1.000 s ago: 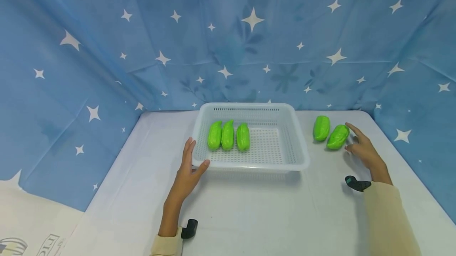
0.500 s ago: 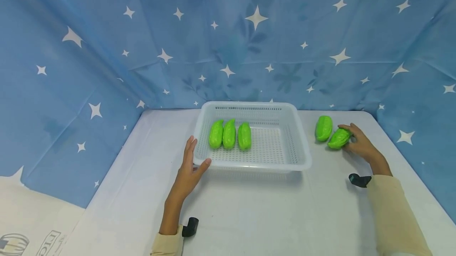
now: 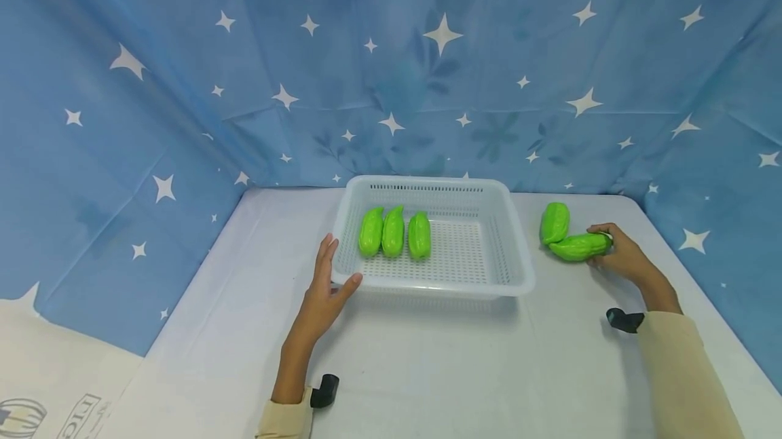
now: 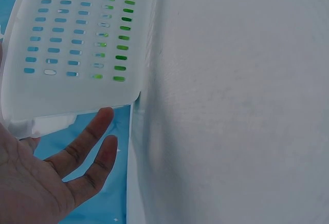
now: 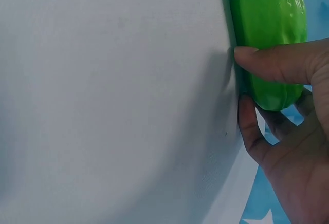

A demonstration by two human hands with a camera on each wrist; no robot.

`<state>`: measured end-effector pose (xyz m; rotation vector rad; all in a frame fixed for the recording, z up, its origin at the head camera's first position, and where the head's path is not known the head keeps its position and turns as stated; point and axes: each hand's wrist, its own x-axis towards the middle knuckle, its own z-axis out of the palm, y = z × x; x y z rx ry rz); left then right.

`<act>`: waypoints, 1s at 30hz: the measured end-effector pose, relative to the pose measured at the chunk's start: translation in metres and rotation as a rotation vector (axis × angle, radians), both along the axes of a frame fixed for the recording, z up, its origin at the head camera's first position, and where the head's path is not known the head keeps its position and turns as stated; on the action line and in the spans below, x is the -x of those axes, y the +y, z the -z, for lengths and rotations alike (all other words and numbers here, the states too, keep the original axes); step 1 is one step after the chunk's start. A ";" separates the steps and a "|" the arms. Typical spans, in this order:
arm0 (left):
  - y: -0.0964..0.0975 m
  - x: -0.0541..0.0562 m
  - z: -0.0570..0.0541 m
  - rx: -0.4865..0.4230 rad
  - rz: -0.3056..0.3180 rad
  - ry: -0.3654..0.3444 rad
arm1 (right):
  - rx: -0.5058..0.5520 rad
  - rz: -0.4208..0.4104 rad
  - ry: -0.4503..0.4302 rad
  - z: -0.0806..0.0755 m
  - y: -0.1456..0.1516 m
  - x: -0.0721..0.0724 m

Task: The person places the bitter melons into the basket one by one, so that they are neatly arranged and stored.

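Note:
A white perforated plastic basket (image 3: 421, 285) stands at the back of the table with three bright green ridged gourds (image 3: 393, 232) side by side in its left half. My left hand (image 3: 320, 296) rests at its front left corner, fingers fairly straight along the side and thumb at the front rim. Right of the basket, my right hand (image 3: 623, 256) grips one end of a green gourd (image 3: 577, 247) lying sideways. In the right wrist view the thumb (image 5: 277, 63) lies across this gourd (image 5: 270, 13), with other fingers beneath. Its tip touches another gourd (image 3: 554, 222) behind it.
A white cloth covers the table (image 3: 427, 371). A blue curtain (image 3: 391, 72) with white stars hangs behind and along both sides. Lower left lies a cream printed cloth (image 3: 55, 371).
My right hand has closed round the nearer loose gourd and turned it from slanted to nearly sideways, its tip now against the other gourd. The left hand and basket stay put.

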<state>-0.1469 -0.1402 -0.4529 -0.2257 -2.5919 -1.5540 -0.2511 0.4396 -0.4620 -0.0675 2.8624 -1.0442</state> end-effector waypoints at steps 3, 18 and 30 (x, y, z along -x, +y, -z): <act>0.001 0.000 -0.001 -0.003 0.000 -0.003 | -0.009 -0.019 0.001 -0.001 0.002 -0.002; 0.001 -0.002 -0.001 -0.009 0.001 -0.010 | 0.072 -0.032 0.083 -0.001 0.001 -0.029; -0.001 -0.003 0.001 -0.004 -0.001 -0.017 | 0.165 0.038 0.058 -0.015 -0.007 -0.035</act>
